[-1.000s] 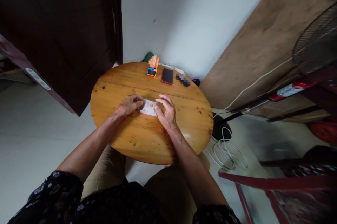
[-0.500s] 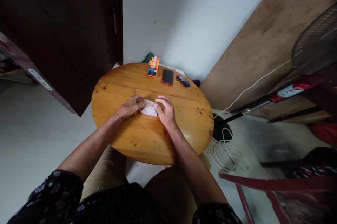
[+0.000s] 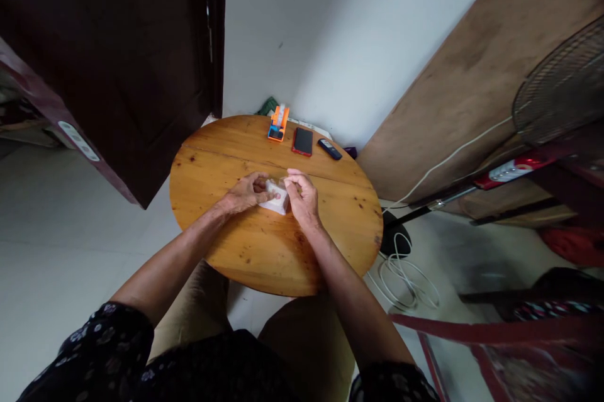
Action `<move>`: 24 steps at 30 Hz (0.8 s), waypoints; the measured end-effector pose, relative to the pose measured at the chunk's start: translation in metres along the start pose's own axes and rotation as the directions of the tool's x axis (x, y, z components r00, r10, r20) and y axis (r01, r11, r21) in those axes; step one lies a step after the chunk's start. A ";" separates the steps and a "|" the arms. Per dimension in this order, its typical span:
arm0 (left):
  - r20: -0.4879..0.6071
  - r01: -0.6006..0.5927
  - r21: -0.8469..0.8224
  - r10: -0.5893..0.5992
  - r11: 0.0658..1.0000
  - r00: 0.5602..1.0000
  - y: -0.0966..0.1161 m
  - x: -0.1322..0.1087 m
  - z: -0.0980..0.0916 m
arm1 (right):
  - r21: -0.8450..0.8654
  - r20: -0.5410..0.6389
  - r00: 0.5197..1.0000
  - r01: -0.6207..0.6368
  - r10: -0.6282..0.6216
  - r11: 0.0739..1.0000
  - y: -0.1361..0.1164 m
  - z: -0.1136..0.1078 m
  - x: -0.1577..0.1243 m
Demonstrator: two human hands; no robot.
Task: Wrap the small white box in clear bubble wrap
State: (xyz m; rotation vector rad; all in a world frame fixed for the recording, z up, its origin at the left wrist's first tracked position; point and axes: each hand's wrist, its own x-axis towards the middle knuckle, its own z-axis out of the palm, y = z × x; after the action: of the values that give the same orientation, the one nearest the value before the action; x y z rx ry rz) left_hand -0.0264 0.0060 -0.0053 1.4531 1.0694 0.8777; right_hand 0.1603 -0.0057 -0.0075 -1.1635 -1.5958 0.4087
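At ctr of frame, small white packet [image 3: 275, 204] w/ a faint reddish mark sits on the wooden counter [image 3: 255, 263], between both hands. L hand [image 3: 244, 193] comes in from lower L, partly curled, thumb over the packet's L part, fingers round its far side, so it has hold there. R hand [image 3: 304, 199] comes from lower R, narrow: thumb & fingertips pinched tog. at packet's upper R corner, w/ a bit of clear wrap apparently betw. them; exact grip too small to tell. Packet's near edge faces btm of frame. Beyond the hands, toward top edge of counter, L to R: orange & blue tape dispenser [image 3: 278, 125], standing; phone [image 3: 302, 141], red-edged, dark screen up, lying flat; dark remote [image 3: 329, 149], lying aslant just beside phone. All three well apart from the packet. Dark door [image 3: 123, 43] fills upper L of frame, pale wall [image 3: 330, 31] upper ctr, brown board [image 3: 453, 87] upper R. Fan [image 3: 561, 84] at far R, blurred; loose white cable [image 3: 401, 279] on floor, lower R of ctr.
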 end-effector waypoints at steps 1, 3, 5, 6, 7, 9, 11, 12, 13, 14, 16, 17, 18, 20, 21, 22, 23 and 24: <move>0.021 -0.005 -0.014 0.005 1.000 1.000 -0.001 0.000 0.000 | 0.010 0.001 1.000 -0.020 0.020 1.000 -0.002 -0.001 0.002; 0.068 -0.015 -0.042 0.018 0.999 0.998 -0.003 0.001 0.001 | 0.023 0.003 0.999 -0.048 0.048 0.999 -0.007 -0.003 0.006; 0.113 -0.034 -0.076 0.042 0.997 0.993 -0.006 0.001 0.002 | 0.037 0.002 0.998 -0.065 0.065 0.997 -0.012 -0.005 0.012; 0.132 -0.046 -0.093 0.058 0.995 0.990 -0.007 0.001 0.002 | 0.043 0.002 0.998 -0.070 0.070 0.997 -0.014 -0.006 0.015; 0.151 -0.061 -0.108 0.077 0.992 0.986 -0.009 0.001 0.004 | 0.047 0.001 0.997 -0.074 0.074 0.996 -0.016 -0.008 0.018; 0.181 -0.093 -0.127 0.115 0.988 0.977 -0.010 0.000 0.007 | 0.050 0.000 0.997 -0.076 0.076 0.996 -0.018 -0.010 0.025; 0.197 -0.124 -0.133 0.149 0.983 0.969 -0.009 -0.002 0.011 | 0.048 -0.006 0.997 -0.071 0.071 0.996 -0.018 -0.012 0.031; 0.205 -0.141 -0.136 0.167 0.981 0.964 -0.009 -0.003 0.012 | 0.048 -0.012 0.998 -0.066 0.066 0.997 -0.017 -0.013 0.035; 0.218 -0.158 -0.139 0.185 0.978 0.958 -0.008 -0.004 0.014 | 0.051 -0.020 0.998 -0.061 0.062 0.997 -0.016 -0.014 0.039; 0.232 -0.174 -0.146 0.205 0.974 0.951 -0.007 -0.005 0.015 | 0.055 -0.031 0.998 -0.057 0.059 0.997 -0.014 -0.016 0.043; 0.247 -0.201 -0.166 0.238 0.965 0.939 -0.004 -0.007 0.015 | 0.068 -0.057 0.996 -0.060 0.064 0.996 -0.010 -0.018 0.053; 0.248 -0.207 -0.174 0.246 0.963 0.937 -0.004 -0.007 0.015 | 0.075 -0.073 0.995 -0.066 0.072 0.995 -0.007 -0.019 0.059; 0.245 -0.206 -0.182 0.247 0.961 0.938 -0.003 -0.008 0.015 | 0.084 -0.089 0.993 -0.072 0.080 0.994 -0.004 -0.020 0.066; 0.245 -0.182 -0.199 0.228 0.963 0.942 -0.002 -0.007 0.013 | 0.102 -0.121 0.989 -0.077 0.089 0.992 0.002 -0.021 0.078; 0.245 -0.159 -0.206 0.208 0.965 0.947 -0.002 -0.006 0.013 | 0.109 -0.131 0.987 -0.079 0.093 0.991 0.006 -0.022 0.083; 0.241 -0.134 -0.217 0.186 0.967 0.953 -0.003 -0.006 0.012 | 0.113 -0.134 0.986 -0.087 0.102 0.990 0.010 -0.022 0.088; 0.232 -0.111 -0.227 0.164 0.968 0.959 -0.003 -0.005 0.012 | 0.112 -0.129 0.985 -0.103 0.117 0.988 0.015 -0.023 0.091; 0.218 -0.093 -0.236 0.146 0.967 0.965 -0.003 -0.004 0.011 | 0.108 -0.123 0.982 -0.128 0.141 0.986 0.019 -0.023 0.093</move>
State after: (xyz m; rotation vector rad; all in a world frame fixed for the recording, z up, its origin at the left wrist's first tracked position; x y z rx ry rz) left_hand -0.0174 -0.0010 -0.0100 1.4007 0.6890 0.8581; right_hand 0.1939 0.0740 0.0378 -1.2009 -1.3743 0.4848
